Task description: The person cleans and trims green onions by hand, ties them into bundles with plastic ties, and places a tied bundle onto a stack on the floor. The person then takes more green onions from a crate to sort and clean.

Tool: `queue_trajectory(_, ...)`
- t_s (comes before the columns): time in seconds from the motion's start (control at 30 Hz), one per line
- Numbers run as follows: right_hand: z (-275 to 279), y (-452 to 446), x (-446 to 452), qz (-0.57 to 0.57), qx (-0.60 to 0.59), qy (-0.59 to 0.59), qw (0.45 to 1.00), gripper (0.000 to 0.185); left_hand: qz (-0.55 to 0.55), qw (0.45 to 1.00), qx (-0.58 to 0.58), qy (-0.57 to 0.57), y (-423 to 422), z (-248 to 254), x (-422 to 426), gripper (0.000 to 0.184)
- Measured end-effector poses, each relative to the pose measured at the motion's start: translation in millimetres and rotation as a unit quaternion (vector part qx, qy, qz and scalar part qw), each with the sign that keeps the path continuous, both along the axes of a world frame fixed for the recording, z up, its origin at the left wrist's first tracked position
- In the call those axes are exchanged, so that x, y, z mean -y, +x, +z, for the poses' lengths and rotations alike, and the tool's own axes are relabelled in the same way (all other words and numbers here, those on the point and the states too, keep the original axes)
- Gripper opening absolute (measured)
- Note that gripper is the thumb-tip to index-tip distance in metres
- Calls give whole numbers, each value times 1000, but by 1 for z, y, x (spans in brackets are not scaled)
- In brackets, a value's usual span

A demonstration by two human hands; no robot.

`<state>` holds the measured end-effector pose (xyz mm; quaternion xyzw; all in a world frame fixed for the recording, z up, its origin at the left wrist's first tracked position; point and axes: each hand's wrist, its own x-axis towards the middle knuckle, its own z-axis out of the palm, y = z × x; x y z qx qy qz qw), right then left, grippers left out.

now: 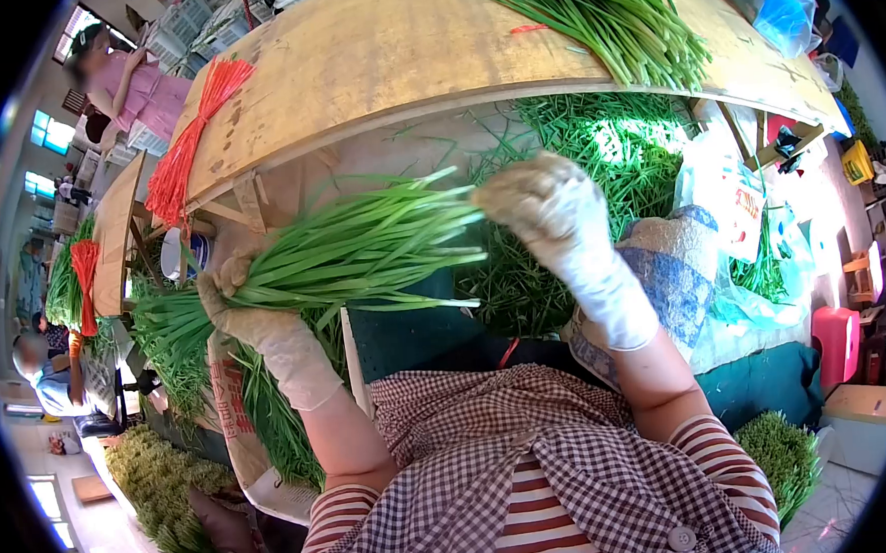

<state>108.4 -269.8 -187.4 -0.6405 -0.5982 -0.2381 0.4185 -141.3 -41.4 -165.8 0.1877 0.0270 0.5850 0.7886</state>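
A bunch of long green leafy stalks (361, 243) lies across my gloved left hand (239, 299), whose fingers wrap round it near its left part. My gloved right hand (540, 206) is closed at the bunch's right end, by the pale stalk tips; what its fingers pinch there, if anything, is too small to make out. Beyond my hands, a larger pile of green stalks (620, 22) rests on the wooden table (351, 56). Red ties (200, 139) hang over the table's left edge.
Loose greens (617, 157) cover the floor under the table. A blue-and-white cloth (668, 275) drapes over my right knee, near plastic bags (724, 197). People (138, 87) are at the left. A pink container (836, 344) stands at the right.
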Motion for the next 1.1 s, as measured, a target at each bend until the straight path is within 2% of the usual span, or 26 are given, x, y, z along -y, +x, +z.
queue_trajectory(0.03,0,-9,-5,-39,60,0,997,19,18,999,-25,-16,4,3,7,29)
queue_trajectory(0.1,-5,-14,-8,-27,43,-23,998,20,53,995,-71,-43,17,13,21,32)
queue_trajectory(0.17,-7,-13,-10,-26,49,-35,998,19,8,998,-36,-45,21,15,25,31)
queue_trajectory(0.27,-10,-17,-17,-49,49,-24,997,18,-64,996,31,-47,15,-9,4,30)
queue_trajectory(0.3,-11,-18,-19,-63,49,-14,997,18,-51,998,5,-47,14,-12,2,31)
queue_trajectory(0.33,-19,-15,-23,-133,96,-12,986,14,-38,998,-20,-48,14,-14,0,32)
queue_trajectory(0.4,-25,11,-13,-294,81,-127,944,9,-16,997,-54,-50,10,-12,-1,33)
queue_trajectory(0.47,-40,58,2,-380,-15,-54,923,7,3,996,-67,-53,0,-2,2,33)
queue_trajectory(0.5,-30,58,14,-420,9,-93,903,12,23,996,-76,-42,-2,-2,1,30)
queue_trajectory(0.53,-20,52,15,-283,-155,-45,945,17,44,995,-85,-30,-4,-4,-2,28)
queue_trajectory(0.57,-12,43,12,-132,-310,4,941,21,64,993,-93,-19,-5,-8,-6,25)
queue_trajectory(0.63,1,8,1,17,-385,-2,923,25,7,999,-48,12,-6,-13,-13,26)
queue_trajectory(0.7,10,-13,-6,85,-547,-1,833,27,-13,998,-2,55,5,3,-5,27)
queue_trajectory(0.73,35,-24,4,108,-569,-25,815,29,39,993,54,93,14,20,-2,27)
queue_trajectory(0.77,57,-33,15,131,-591,-54,794,30,68,994,-47,71,23,40,23,26)
queue_trajectory(0.8,47,-33,16,87,-301,54,948,30,99,983,-144,48,36,63,55,25)
queue_trajectory(0.83,48,-31,15,88,-223,82,967,30,126,963,-237,30,45,77,69,24)
queue_trajectory(0.87,49,-30,14,85,-144,114,979,29,97,931,-340,93,33,61,50,23)
queue_trajectory(0.9,41,-24,8,114,-74,123,983,29,24,962,-267,62,20,43,26,23)
queue_trajectory(0.93,31,-37,9,74,-109,71,989,28,-50,979,-196,26,6,23,5,23)
queue_trajectory(0.97,17,-50,0,58,-52,122,990,26,-123,985,-124,-13,-3,14,-5,24)
queue_trajectory(1.0,11,-64,0,66,-3,105,992,26,72,979,-191,-26,15,27,12,24)
queue_trajectory(1.07,4,-74,3,86,101,58,989,31,153,957,-243,40,18,16,-6,22)
queue_trajectory(1.1,3,-73,3,81,93,55,991,32,78,989,-124,34,7,4,-26,23)
